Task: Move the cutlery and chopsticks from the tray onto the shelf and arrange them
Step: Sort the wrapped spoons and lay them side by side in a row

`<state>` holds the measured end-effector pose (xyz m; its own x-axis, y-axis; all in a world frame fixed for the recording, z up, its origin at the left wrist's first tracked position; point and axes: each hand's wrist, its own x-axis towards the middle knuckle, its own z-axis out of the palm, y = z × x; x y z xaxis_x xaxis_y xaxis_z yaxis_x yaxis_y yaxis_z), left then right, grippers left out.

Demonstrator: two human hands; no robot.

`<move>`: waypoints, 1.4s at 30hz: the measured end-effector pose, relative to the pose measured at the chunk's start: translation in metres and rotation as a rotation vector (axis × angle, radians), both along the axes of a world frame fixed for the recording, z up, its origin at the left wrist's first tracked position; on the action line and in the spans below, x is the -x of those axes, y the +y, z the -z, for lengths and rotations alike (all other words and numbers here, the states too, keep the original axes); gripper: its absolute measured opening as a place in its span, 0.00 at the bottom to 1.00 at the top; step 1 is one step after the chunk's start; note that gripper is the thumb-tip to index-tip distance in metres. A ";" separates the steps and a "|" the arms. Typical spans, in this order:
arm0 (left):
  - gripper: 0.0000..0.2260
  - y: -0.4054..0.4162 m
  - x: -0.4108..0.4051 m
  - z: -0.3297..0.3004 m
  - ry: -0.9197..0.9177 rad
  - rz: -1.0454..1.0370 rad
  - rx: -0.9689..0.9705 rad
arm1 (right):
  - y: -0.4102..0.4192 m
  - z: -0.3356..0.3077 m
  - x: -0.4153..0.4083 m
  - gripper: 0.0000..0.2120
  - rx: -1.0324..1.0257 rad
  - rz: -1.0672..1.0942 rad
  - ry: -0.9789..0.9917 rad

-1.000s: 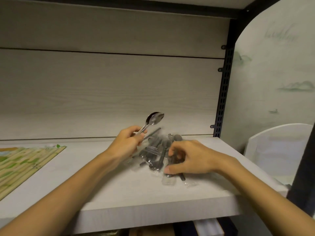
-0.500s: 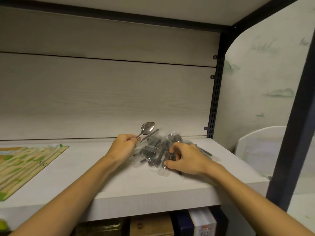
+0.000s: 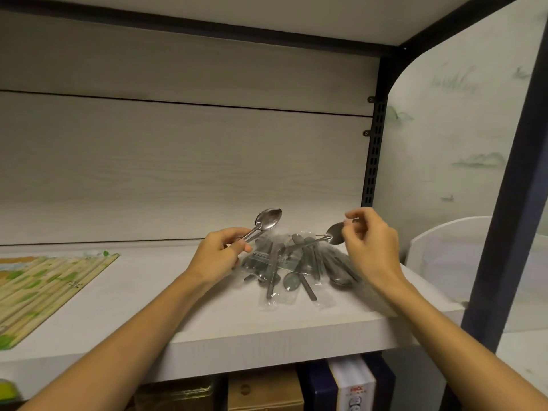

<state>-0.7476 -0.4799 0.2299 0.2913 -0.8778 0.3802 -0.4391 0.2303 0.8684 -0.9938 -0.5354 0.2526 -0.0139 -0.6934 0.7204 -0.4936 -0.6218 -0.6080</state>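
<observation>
Spoons in clear plastic sleeves (image 3: 292, 269) lie heaped on the white shelf (image 3: 207, 315), between two hands. The left hand (image 3: 218, 256) grips the handle of a steel spoon (image 3: 265, 222), its bowl raised above the heap. The right hand (image 3: 369, 243) pinches the bowl of a second spoon (image 3: 332, 234), lifted over the heap. A bamboo mat (image 3: 41, 286) lies on the shelf, well to the left.
</observation>
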 end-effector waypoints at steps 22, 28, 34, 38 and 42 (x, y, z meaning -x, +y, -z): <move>0.14 0.017 0.014 -0.021 0.299 0.238 -0.187 | -0.007 0.001 -0.079 0.08 -0.133 -0.180 -0.103; 0.13 0.021 0.017 -0.022 0.208 0.256 -0.196 | -0.017 -0.001 -0.085 0.07 -0.126 -0.198 -0.133; 0.10 0.004 -0.005 -0.016 0.255 -0.154 0.081 | -0.025 -0.003 -0.091 0.09 -0.206 -0.294 -0.150; 0.10 0.000 -0.034 -0.014 0.245 -0.276 0.091 | -0.034 -0.003 -0.101 0.07 -0.240 -0.385 0.085; 0.10 -0.002 -0.048 -0.013 0.189 -0.255 0.044 | -0.043 -0.007 -0.122 0.08 -0.120 -0.441 0.408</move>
<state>-0.6992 -0.4816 0.2432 0.5691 -0.7513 0.3342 -0.3190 0.1729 0.9319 -0.8720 -0.5788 0.2593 0.5537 -0.6477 0.5234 -0.4127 -0.7594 -0.5030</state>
